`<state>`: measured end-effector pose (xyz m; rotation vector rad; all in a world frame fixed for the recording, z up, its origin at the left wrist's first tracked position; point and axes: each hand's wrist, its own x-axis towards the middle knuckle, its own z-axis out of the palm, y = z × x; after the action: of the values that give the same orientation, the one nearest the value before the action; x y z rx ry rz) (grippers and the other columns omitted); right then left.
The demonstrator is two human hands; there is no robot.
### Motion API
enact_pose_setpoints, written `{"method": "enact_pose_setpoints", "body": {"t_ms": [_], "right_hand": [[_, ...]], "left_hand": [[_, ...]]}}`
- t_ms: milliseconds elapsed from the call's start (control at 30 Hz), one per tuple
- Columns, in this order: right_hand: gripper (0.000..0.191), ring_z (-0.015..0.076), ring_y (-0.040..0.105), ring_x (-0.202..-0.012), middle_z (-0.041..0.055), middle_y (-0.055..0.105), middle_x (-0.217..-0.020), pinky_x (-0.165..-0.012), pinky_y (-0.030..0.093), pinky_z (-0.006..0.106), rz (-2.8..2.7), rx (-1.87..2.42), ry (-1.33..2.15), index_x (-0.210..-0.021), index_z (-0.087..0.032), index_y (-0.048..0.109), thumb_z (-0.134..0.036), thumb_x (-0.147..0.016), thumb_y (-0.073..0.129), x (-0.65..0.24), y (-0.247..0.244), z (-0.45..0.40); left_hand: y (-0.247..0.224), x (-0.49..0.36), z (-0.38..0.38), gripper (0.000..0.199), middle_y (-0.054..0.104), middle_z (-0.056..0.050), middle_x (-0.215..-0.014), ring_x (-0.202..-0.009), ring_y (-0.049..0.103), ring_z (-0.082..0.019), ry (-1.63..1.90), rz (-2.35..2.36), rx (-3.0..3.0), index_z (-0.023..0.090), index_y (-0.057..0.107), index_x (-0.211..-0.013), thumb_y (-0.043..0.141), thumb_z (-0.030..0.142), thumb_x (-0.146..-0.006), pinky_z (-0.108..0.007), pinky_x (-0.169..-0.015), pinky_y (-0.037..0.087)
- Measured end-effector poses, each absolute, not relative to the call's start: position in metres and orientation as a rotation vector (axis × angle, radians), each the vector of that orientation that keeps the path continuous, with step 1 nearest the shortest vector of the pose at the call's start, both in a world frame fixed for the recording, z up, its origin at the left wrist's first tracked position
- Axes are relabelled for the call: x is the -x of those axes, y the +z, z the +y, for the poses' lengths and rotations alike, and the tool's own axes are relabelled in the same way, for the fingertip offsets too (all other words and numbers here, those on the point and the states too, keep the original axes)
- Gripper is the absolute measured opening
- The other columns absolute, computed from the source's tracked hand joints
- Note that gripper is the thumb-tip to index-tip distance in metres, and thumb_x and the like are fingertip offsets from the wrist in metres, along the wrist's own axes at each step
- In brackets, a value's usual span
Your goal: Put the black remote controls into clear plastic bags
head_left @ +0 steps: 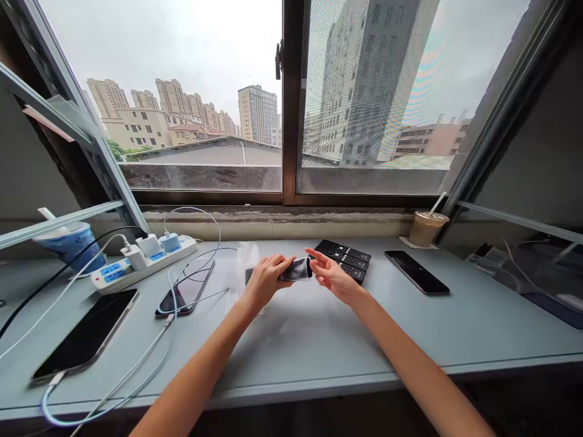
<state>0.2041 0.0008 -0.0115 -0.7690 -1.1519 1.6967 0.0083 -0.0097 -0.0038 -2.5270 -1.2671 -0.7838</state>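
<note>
My left hand point(266, 277) is clamped on a black item in clear wrap point(297, 270), knuckles up, one end poking out at 3 o'clock. Item's just below center of my view, toward 6 o'clock. Right hand point(336, 279) sits right by that end: index finger extended, other fingers half-curled. Can't tell from my feed if they touch or pinch the wrap. Taking the item as clock center: black remotes point(351, 263) side by side at 2, loose clear plastic point(247, 254) at 10, dark phone point(416, 272) well out at 3.
</note>
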Motion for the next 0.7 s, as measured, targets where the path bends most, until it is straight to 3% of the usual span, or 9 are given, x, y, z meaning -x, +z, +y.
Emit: {"method": "enact_pose_setpoints", "body": {"t_ms": [433,600,700], "right_hand": [[0.054,0.0010,0.033,-0.042,-0.0041,0.058,-0.069,-0.040,0.022,0.020,-1.102,0.899,1.580,-0.101,-0.023,0.061,-0.036,-0.052,0.078,-0.1982,-0.0128,0.0021],[0.050,0.0014,0.033,-0.043,-0.0045,0.056,-0.069,-0.040,0.023,0.020,-1.085,0.883,1.561,-0.100,-0.023,0.062,-0.035,-0.054,0.077,-0.2000,-0.0088,0.0020],[0.050,0.0018,0.031,-0.043,-0.0045,0.055,-0.072,-0.040,0.025,0.020,-1.021,0.850,1.542,-0.100,-0.026,0.062,-0.035,-0.053,0.077,-0.2054,-0.0064,0.0039]], "left_hand": [[-0.0051,-0.0136,-0.0114,0.041,0.059,-0.001,-0.089,-0.079,0.055,-0.016,-0.734,-1.295,2.561,0.022,0.049,-0.112,0.063,0.026,-0.074,-0.029,-0.071,0.042],[-0.0043,-0.0161,-0.0117,0.037,0.059,-0.002,-0.096,-0.086,0.055,-0.017,-0.810,-1.422,2.615,0.022,0.049,-0.106,0.058,0.016,-0.071,-0.031,-0.080,0.042],[-0.0042,-0.0141,-0.0100,0.033,0.059,-0.003,-0.097,-0.087,0.056,-0.018,-0.744,-1.553,2.613,0.021,0.050,-0.100,0.056,0.013,-0.069,-0.031,-0.077,0.042]]}}
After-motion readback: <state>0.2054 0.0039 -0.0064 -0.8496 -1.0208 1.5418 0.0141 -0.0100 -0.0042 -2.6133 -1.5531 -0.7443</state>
